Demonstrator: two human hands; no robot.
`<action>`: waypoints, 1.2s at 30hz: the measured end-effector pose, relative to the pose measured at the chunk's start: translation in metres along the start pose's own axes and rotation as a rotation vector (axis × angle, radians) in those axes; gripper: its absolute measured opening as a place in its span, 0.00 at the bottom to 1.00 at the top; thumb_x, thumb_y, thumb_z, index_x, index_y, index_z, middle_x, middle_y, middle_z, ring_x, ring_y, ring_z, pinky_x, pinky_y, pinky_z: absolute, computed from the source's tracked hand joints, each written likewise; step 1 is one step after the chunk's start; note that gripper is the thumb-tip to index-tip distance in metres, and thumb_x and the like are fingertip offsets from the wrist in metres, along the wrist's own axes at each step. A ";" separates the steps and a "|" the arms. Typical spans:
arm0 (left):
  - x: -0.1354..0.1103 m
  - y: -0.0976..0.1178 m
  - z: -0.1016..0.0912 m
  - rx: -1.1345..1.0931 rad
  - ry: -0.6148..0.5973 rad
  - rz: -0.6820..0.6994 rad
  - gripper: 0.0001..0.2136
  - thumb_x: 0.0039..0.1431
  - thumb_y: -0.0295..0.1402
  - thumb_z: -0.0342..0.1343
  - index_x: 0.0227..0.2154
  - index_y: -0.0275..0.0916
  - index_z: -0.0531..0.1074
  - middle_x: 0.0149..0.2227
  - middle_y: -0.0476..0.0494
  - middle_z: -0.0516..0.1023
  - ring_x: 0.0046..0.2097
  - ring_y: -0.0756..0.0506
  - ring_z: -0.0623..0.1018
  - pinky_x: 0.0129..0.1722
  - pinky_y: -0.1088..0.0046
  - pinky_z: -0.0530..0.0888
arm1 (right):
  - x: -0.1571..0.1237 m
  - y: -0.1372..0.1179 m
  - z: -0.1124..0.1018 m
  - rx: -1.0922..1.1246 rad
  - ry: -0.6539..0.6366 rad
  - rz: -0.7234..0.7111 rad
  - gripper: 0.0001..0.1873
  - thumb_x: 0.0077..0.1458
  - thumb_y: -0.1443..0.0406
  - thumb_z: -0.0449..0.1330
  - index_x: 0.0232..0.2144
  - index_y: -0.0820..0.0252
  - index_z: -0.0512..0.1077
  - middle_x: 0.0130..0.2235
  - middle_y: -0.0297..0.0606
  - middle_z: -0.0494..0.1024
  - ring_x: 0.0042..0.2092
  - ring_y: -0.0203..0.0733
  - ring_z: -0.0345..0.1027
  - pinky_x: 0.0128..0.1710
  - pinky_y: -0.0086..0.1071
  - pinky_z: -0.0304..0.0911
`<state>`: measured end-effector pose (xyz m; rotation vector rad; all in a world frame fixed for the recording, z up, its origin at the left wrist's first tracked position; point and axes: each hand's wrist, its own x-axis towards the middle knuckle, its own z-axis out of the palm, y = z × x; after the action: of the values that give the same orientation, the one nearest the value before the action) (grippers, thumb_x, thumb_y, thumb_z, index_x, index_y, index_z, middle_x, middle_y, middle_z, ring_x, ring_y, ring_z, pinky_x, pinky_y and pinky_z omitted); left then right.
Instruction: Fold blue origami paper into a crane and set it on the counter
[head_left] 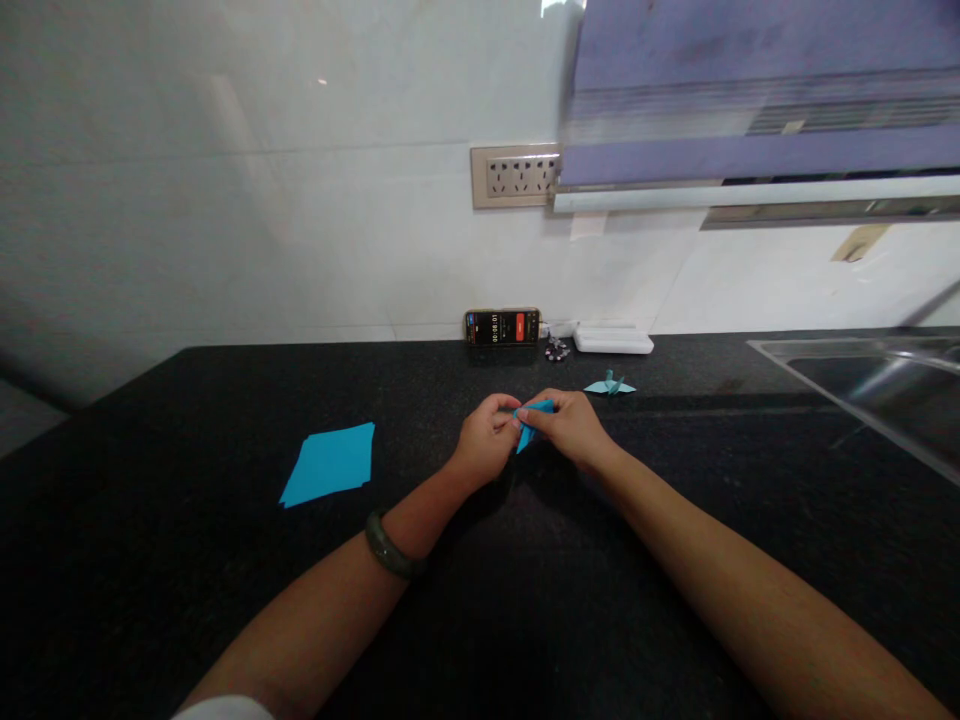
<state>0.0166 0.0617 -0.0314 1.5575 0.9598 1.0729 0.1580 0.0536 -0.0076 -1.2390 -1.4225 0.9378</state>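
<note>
My left hand (486, 438) and my right hand (571, 427) meet over the middle of a black counter (225, 600). Both pinch a small folded piece of blue paper (534, 420), which shows only partly between the fingers. A dark bangle sits on my left wrist (391, 548). To the left lies a flat stack of blue paper sheets (331, 462). A finished blue paper crane (610, 385) stands just beyond my right hand.
A phone (502, 327) showing a timer leans against the white wall at the back. Beside it are a small dark object (556, 349) and a white flat box (613, 340). A steel sink (877, 390) lies at the right. A wall socket (517, 176) is above.
</note>
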 end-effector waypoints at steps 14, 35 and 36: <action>0.001 0.003 0.003 -0.162 -0.031 -0.169 0.10 0.47 0.36 0.56 0.29 0.34 0.69 0.23 0.47 0.75 0.24 0.49 0.75 0.22 0.76 0.69 | 0.003 -0.003 -0.003 0.064 -0.002 0.076 0.17 0.39 0.54 0.62 0.22 0.65 0.73 0.16 0.30 0.65 0.17 0.28 0.51 0.15 0.25 0.47; -0.001 0.001 0.002 0.125 0.207 0.031 0.14 0.48 0.38 0.54 0.31 0.34 0.77 0.25 0.46 0.76 0.25 0.50 0.71 0.24 0.76 0.66 | -0.008 0.005 0.011 -0.608 0.209 -0.214 0.10 0.49 0.64 0.52 0.24 0.61 0.72 0.24 0.37 0.72 0.27 0.37 0.63 0.28 0.30 0.54; -0.002 0.002 0.003 0.141 0.213 0.037 0.13 0.48 0.38 0.54 0.31 0.34 0.77 0.25 0.46 0.76 0.25 0.50 0.71 0.24 0.76 0.66 | -0.008 0.005 0.011 -0.629 0.215 -0.220 0.10 0.49 0.64 0.52 0.23 0.61 0.71 0.24 0.37 0.72 0.27 0.38 0.63 0.29 0.30 0.54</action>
<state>0.0187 0.0587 -0.0299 1.6017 1.1762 1.2380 0.1484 0.0472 -0.0160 -1.5361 -1.6953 0.1897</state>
